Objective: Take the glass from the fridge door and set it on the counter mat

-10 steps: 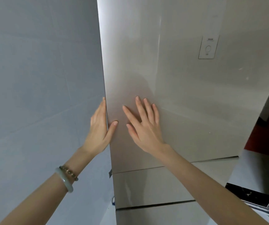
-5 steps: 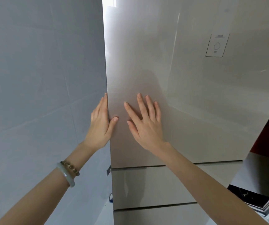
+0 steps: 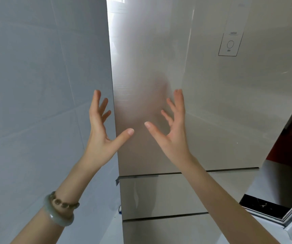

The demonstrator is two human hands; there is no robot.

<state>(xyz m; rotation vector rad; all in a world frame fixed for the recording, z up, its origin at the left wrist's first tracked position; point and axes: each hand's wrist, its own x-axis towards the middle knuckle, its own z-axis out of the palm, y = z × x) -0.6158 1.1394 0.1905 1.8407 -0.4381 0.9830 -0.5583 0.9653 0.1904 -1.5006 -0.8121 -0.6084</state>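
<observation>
Left hand (image 3: 101, 131), right hand (image 3: 174, 132) (fingers splayed), raised

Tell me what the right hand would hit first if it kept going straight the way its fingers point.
Most likely the fridge door: the right hand is open, fingers aimed up and forward at its glossy front, nothing between. How far off it is can't be judged.

— What carries anything here?

— A bench (image 3: 282, 184) at the lower right, beside the fridge (image 3: 203, 106). Its top is grey and glossy.

— Anything lying on it?

— One flat black slab (image 3: 259, 206) near its front edge, with faint pale marks. What it is, I cannot tell.
</observation>
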